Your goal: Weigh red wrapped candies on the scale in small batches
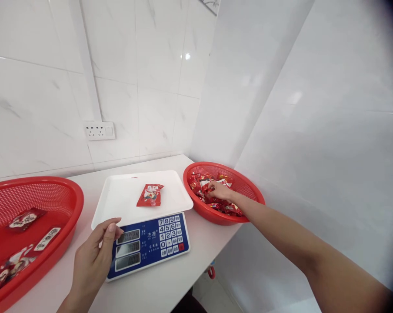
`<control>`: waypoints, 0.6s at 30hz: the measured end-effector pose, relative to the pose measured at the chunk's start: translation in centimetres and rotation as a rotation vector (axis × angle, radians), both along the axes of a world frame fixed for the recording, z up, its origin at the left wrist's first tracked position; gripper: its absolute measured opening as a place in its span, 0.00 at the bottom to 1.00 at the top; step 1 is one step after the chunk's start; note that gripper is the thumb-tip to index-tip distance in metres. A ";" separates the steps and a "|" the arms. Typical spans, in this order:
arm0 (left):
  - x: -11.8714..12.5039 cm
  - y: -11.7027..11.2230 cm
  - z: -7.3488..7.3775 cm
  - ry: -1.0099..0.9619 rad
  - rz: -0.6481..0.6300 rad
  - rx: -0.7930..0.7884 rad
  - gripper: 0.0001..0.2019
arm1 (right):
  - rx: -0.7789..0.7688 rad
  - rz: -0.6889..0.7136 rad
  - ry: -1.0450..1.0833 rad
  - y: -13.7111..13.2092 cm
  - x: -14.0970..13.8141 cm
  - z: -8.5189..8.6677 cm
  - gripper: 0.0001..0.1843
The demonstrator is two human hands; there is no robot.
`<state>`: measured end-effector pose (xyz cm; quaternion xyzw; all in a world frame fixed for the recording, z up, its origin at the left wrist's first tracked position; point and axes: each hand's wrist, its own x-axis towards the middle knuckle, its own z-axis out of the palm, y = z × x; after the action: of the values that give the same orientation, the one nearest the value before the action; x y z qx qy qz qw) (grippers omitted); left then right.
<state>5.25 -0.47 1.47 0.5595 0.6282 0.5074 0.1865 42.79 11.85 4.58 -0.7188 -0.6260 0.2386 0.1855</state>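
Observation:
My left hand (94, 256) is beside the digital scale (147, 248), its thumb and forefinger stretched out with a gap between them, holding nothing, by the upper display. One red snack packet (150, 195) lies on the scale's white tray (118, 195). My right hand (220, 191) reaches into the right red plastic basket (247, 187), fingers bent and apart over a pile of shiny red packets (229, 208). The fingertips are among these packets; no packet is lifted clear of the pile.
A second red basket (75, 204) stands at the left with several red packets (23, 219) in it. The white table (170, 287) meets a tiled wall (118, 52) with a power socket (99, 130). At the right a pale wall (314, 152) stands close to the right basket.

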 end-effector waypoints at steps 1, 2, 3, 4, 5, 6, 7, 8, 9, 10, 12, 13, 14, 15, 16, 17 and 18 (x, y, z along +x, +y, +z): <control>0.0 0.0 0.0 -0.006 0.003 0.000 0.22 | 0.016 -0.005 0.038 0.0 0.1 0.6 0.13; 0.0 0.0 0.0 -0.008 0.003 -0.002 0.22 | 0.032 -0.013 0.072 -0.1 0.2 1.2 0.12; -0.1 0.0 -0.1 -0.006 -0.002 -0.005 0.22 | 0.047 -0.020 0.104 -0.1 0.4 1.8 0.12; -0.2 0.1 -0.2 -0.001 -0.014 -0.008 0.22 | 0.058 -0.026 0.133 -0.1 0.5 2.4 0.11; -0.3 0.1 -0.2 0.006 -0.022 -0.009 0.23 | 0.064 -0.031 0.160 -0.1 0.6 2.9 0.11; -0.4 0.2 -0.3 0.012 -0.028 -0.006 0.23 | 0.067 -0.035 0.185 -0.2 0.7 3.3 0.11; -0.5 0.3 -0.4 0.016 -0.031 -0.001 0.23 | 0.068 -0.039 0.210 -0.2 0.7 3.7 0.11; -0.6 0.3 -0.5 0.018 -0.031 0.007 0.22 | 0.068 -0.041 0.234 -0.2 0.6 4.0 0.10; -0.6 0.3 -0.5 0.020 -0.031 0.016 0.22 | 0.069 -0.042 0.258 -0.3 0.3 4.3 0.10; -0.5 0.3 -0.5 0.020 -0.034 0.028 0.21 | 0.074 -0.039 0.291 -0.3 -0.1 4.5 0.11; -0.4 0.3 -0.4 0.015 -0.043 0.057 0.21 | 0.082 0.002 0.383 -0.3 -1.6 4.9 0.13; -0.3 0.3 -0.3 0.013 -0.046 0.072 0.20 | 0.080 0.040 0.420 -0.3 -2.6 5.1 0.15; -0.2 0.2 -0.3 0.011 -0.049 0.085 0.20 | 0.074 0.089 0.438 -0.3 -3.8 5.2 0.16; -0.1 0.2 -0.2 0.009 -0.054 0.092 0.20 | 0.067 0.148 0.435 -0.3 -5.0 5.4 0.16; -0.1 0.2 -0.2 0.005 -0.056 0.093 0.20 | 0.056 0.212 0.411 -0.3 -6.3 5.4 0.17; -0.1 0.2 -0.2 0.002 -0.058 0.089 0.19 | 0.038 0.280 0.375 -0.3 -7.6 5.5 0.18; -0.1 0.2 -0.1 -0.003 -0.059 0.083 0.19 | 0.016 0.341 0.341 -0.4 -8.7 5.5 0.19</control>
<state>5.17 -0.23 1.32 0.5843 0.5897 0.5281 0.1788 34.05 11.48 10.12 -0.5506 -0.6999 0.3793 0.2513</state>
